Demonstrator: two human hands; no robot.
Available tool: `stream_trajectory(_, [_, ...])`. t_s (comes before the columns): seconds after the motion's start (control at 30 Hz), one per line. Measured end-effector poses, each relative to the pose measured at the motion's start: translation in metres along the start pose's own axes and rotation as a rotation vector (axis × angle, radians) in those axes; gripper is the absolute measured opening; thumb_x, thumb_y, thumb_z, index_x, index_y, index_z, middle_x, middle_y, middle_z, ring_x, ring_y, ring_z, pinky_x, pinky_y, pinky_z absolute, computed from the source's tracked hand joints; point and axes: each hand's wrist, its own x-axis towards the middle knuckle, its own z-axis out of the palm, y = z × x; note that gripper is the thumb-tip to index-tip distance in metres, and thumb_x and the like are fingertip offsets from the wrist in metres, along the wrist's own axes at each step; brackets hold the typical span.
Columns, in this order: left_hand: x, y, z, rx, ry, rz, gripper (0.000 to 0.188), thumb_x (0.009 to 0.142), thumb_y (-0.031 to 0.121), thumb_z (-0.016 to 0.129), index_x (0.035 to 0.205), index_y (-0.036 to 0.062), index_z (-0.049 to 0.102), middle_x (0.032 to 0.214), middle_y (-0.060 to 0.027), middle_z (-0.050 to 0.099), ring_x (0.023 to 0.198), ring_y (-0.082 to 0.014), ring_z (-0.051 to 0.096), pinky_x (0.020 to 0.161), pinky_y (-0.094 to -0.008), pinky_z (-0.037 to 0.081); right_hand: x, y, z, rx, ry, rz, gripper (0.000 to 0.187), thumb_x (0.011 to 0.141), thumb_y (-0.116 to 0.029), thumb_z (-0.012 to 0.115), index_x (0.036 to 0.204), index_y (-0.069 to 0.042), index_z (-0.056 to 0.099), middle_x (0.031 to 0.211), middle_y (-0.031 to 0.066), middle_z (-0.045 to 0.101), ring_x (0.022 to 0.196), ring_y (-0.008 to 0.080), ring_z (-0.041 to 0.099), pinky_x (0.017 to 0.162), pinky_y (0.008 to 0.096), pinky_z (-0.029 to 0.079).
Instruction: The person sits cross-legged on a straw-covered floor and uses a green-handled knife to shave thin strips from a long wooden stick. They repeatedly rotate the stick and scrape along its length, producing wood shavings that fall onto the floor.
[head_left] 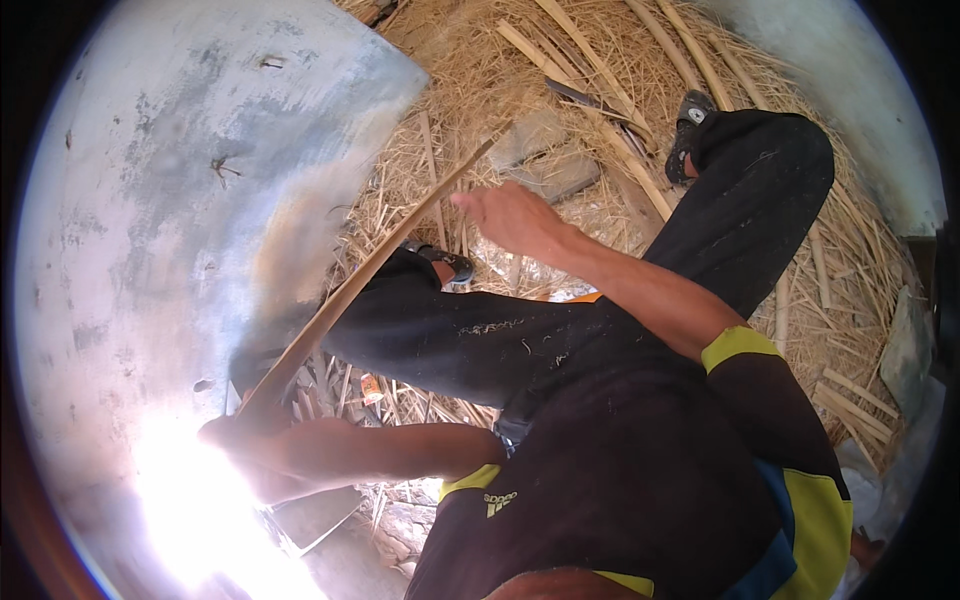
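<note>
A long, tan bamboo strip (pixel 345 297) runs slantwise from the lower left up toward the middle of the view. My left hand (pixel 265 450) is closed around its near end, by the pale wall; bright glare washes over part of this hand. Close to the strip's far end, on its right side, is my right hand (pixel 515 218), its back turned up. One fingertip points at the strip with a small gap between them. The other fingers look curled under, and whatever they may hold is hidden.
A pale, stained wall (pixel 200 190) rises at left. Straw and shavings (pixel 455 75) cover the ground, with several long bamboo pieces (pixel 610 75), flat stones (pixel 560 170) and a dark, blade-like piece (pixel 585 97). My bent legs (pixel 440 335) spread across the middle.
</note>
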Motion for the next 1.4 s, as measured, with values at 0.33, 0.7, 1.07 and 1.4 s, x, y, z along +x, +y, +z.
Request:
stream_trajectory(0.33, [-0.016, 0.017, 0.011, 0.140, 0.107, 0.025, 0.036, 0.093, 0.039, 0.058, 0.085, 0.0035, 0.058, 0.064, -0.0007, 0.044, 0.055, -0.0075, 0.040, 0.046, -0.0211, 0.031, 0.014, 0.020, 0.011, -0.046, -0.022, 0.025, 0.061, 0.101, -0.040, 0.030, 0.075, 0.002, 0.064, 0.071, 0.0243, 0.063, 0.068, 0.0407, 0.063, 0.073, 0.0496, 0.051])
stream_trajectory(0.7, [-0.009, 0.038, 0.013, 0.075, 0.068, -0.133, 0.039, 0.094, 0.038, 0.056, 0.086, 0.0006, 0.059, 0.065, -0.0011, 0.046, 0.055, -0.0069, 0.040, 0.047, -0.0211, 0.031, 0.052, 0.132, 0.048, -0.502, 0.039, -0.006, 0.032, 0.096, -0.027, 0.043, 0.112, -0.005, 0.061, 0.092, 0.0140, 0.067, 0.082, 0.0323, 0.066, 0.071, 0.0435, 0.053])
stream_trajectory(1.07, [-0.032, -0.020, 0.007, -0.165, -0.274, -0.071, 0.029, 0.094, 0.025, 0.059, 0.083, -0.0009, 0.054, 0.068, -0.0046, 0.055, 0.057, -0.0075, 0.048, 0.051, -0.0181, 0.037, 0.034, 0.088, -0.030, -0.109, -0.050, 0.300, 0.053, 0.099, -0.041, 0.034, 0.105, 0.003, 0.063, 0.102, 0.0239, 0.064, 0.100, 0.0395, 0.060, 0.090, 0.0449, 0.045])
stream_trajectory(1.4, [-0.026, -0.005, -0.033, -0.541, -0.410, 0.289, 0.026, 0.097, 0.033, 0.050, 0.089, 0.0096, 0.042, 0.074, -0.0066, 0.053, 0.060, -0.0107, 0.047, 0.053, -0.0226, 0.036, -0.075, -0.025, -0.048, 0.467, -0.049, -0.078, 0.041, 0.099, -0.037, 0.042, 0.086, -0.002, 0.058, 0.063, 0.0023, 0.046, 0.059, 0.0111, 0.043, 0.057, 0.0282, 0.037])
